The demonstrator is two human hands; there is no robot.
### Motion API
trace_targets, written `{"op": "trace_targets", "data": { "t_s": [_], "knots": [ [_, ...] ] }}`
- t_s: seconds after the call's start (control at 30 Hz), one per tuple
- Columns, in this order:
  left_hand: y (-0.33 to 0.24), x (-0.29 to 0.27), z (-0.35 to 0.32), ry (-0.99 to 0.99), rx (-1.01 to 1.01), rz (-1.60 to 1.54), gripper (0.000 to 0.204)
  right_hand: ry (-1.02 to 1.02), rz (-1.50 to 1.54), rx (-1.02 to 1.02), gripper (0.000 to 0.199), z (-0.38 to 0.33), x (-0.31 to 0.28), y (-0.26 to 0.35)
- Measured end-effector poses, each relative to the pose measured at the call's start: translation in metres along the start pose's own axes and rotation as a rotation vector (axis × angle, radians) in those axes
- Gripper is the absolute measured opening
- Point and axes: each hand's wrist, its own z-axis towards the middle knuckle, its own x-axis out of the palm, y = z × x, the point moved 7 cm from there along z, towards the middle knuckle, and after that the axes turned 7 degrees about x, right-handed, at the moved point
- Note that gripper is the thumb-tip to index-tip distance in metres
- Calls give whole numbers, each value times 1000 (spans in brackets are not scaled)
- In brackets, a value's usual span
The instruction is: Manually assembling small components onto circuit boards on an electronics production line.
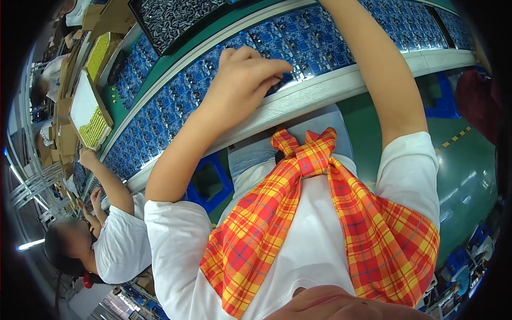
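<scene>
My left hand is over a long row of blue circuit boards, close to the near edge of the line. Its fingers are curled, with the thumb and forefinger close together above a board; whatever they may hold is too small to make out. Small dark and blue parts stand on the boards around it. My right forearm reaches across the boards to the far side, and the hand itself is cut off by the upper edge.
A black tray of small dark cylindrical parts stands beyond the line. At the left are a box of yellow parts and cardboard boxes. A co-worker sits close on my left. A pale rail edges the line before me.
</scene>
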Motion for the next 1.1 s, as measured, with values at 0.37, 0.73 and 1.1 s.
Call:
{"op": "trace_targets", "data": {
  "t_s": [0.37, 0.73, 1.1],
  "knots": [
    [0, 9, 3, 123, 165, 74, 31, -70, 303, 37, 23, -12, -18, -3],
    [-4, 9, 2, 78, 178, 49, 34, -213, 304, 41, 23, -19, -24, -4],
    [-15, -7, -1, 3, 240, 228, 30, -244, 316, 0, 21, -25, -21, 2]
  ]
}}
